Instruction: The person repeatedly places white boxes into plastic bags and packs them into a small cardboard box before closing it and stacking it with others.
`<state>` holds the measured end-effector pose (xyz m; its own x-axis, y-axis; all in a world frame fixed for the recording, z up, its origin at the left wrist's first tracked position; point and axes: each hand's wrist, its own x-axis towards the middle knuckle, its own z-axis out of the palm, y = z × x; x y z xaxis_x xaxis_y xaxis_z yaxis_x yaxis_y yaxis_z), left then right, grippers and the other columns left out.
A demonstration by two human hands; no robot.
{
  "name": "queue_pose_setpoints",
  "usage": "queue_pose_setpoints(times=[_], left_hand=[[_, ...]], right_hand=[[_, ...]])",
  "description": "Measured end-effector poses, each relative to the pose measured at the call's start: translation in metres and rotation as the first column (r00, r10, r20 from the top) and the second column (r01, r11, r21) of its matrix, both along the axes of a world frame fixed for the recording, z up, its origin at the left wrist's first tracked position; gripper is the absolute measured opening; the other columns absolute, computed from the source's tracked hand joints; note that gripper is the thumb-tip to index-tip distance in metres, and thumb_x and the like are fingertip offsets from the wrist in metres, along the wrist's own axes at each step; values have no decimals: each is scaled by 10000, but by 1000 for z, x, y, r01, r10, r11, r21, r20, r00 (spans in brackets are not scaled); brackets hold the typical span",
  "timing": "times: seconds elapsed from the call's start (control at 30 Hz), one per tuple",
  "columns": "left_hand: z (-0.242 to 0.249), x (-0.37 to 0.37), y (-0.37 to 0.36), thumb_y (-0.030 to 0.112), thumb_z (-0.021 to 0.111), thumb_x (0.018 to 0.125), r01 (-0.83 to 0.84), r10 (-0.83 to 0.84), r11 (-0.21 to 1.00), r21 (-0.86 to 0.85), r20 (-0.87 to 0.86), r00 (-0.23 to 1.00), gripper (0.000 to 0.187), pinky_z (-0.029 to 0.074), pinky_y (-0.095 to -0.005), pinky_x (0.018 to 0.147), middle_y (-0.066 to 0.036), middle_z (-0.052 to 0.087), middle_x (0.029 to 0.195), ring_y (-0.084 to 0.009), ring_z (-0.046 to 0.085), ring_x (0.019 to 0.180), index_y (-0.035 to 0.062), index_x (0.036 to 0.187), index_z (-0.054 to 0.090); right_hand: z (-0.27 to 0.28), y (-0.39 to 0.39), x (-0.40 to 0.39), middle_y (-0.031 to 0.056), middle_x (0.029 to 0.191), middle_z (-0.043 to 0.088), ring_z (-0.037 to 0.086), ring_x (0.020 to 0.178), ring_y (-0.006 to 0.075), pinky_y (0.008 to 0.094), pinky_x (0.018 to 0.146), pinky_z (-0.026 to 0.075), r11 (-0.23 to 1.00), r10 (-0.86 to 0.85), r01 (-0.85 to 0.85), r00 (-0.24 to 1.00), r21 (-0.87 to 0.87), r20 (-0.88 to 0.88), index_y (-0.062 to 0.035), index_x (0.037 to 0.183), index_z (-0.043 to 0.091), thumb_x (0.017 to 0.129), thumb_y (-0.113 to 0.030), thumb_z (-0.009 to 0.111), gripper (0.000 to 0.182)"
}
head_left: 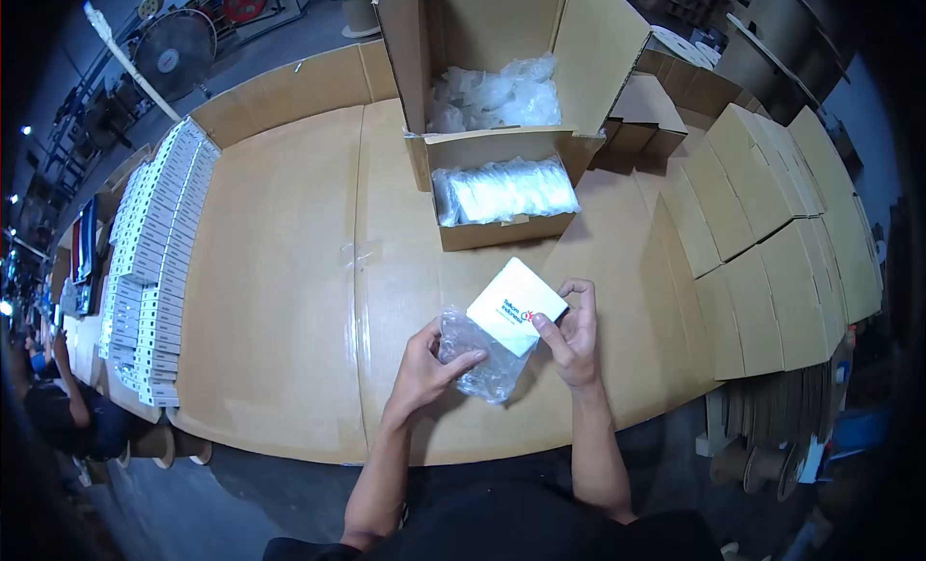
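1. Head view: the left hand [421, 370] grips a clear bag [500, 370]; the right hand [577, 351] pinches a white box [509, 296], thumb on its printed face.
2. The step in hand looks like fitting box and bag together; how far the box sits inside, I cannot tell.
3. The next move seems to call for a spread bag mouth and a squared box.
4. At 12 o'clock, a small carton [502, 238] holds wrapped packs [506, 191].
5. Around 9 o'clock, white boxes [149, 243] stand stacked on the desk [270, 272].
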<state>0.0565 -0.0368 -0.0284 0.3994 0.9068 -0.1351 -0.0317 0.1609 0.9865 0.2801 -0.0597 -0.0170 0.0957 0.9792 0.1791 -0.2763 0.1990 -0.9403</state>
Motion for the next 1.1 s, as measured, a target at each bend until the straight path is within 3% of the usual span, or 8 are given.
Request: queue_pose_setpoints(times=[0.17,0.27,0.37,0.53,0.67,0.83,0.93,1.1], left_hand=[[1,1,-3,113,807,876,30,-32,999,-21,-68,997,346,541,-264,771,-63,722,981,-107,664,881,-33,1152,657],[0,-1,-3,176,750,941,16,-27,996,-86,-129,991,292,518,-250,741,-49,719,945,-96,639,833,-31,1130,672],[-7,-2,-4,193,712,973,-25,25,1000,-15,-41,999,272,514,-256,736,-31,706,924,-91,625,813,-27,1128,673],[-14,-4,-2,189,661,1006,-29,35,993,-112,58,998,302,507,-275,856,-52,697,1053,-110,630,953,-31,1212,641],[-17,-1,-6,198,625,1027,-89,112,984,-154,144,983,388,496,-285,908,-62,674,1142,-126,621,1030,-24,1338,560],[-14,1,-5,182,563,1056,-118,197,965,-236,344,918,395,471,-302,974,-82,656,1192,-145,605,1096,-17,1389,489],[-26,-3,-8,164,572,1052,-232,267,959,-160,253,930,338,495,-269,850,-59,662,1089,-111,614,942,0,1338,495],[-33,-10,-17,124,596,1037,-215,281,939,-268,240,929,226,364,-200,580,18,595,870,-29,455,652,9,1225,547]], right_hand=[[0,1,1,125,980,637,651,935,140,292,799,550,997,65,-54,977,-61,203,-35,1199,374,946,2,646,374],[2,2,-4,107,953,637,648,903,125,274,768,543,995,49,-33,983,-97,176,-38,1206,400,959,-28,640,345],[0,5,-4,101,927,639,642,894,117,265,754,534,988,105,-86,983,-130,149,-44,1230,389,983,-46,621,338],[-8,8,-10,114,977,622,638,941,137,290,827,541,951,196,-176,979,-255,56,-37,1243,382,953,-10,662,403],[-11,4,-16,112,1129,544,598,1068,160,321,972,514,955,250,-263,963,-141,-101,-22,1281,375,830,100,765,609],[-28,5,-13,97,1108,564,611,1044,158,323,943,530,980,188,-190,981,-61,-40,-21,1274,402,827,99,765,589],[-27,4,-9,102,1092,581,608,1055,158,326,939,530,986,141,-142,990,-89,-24,-28,1264,430,816,110,766,577],[-20,3,-12,105,1053,612,614,1034,157,311,926,531,991,77,-68,995,-118,69,-13,1267,454,827,92,767,550]])
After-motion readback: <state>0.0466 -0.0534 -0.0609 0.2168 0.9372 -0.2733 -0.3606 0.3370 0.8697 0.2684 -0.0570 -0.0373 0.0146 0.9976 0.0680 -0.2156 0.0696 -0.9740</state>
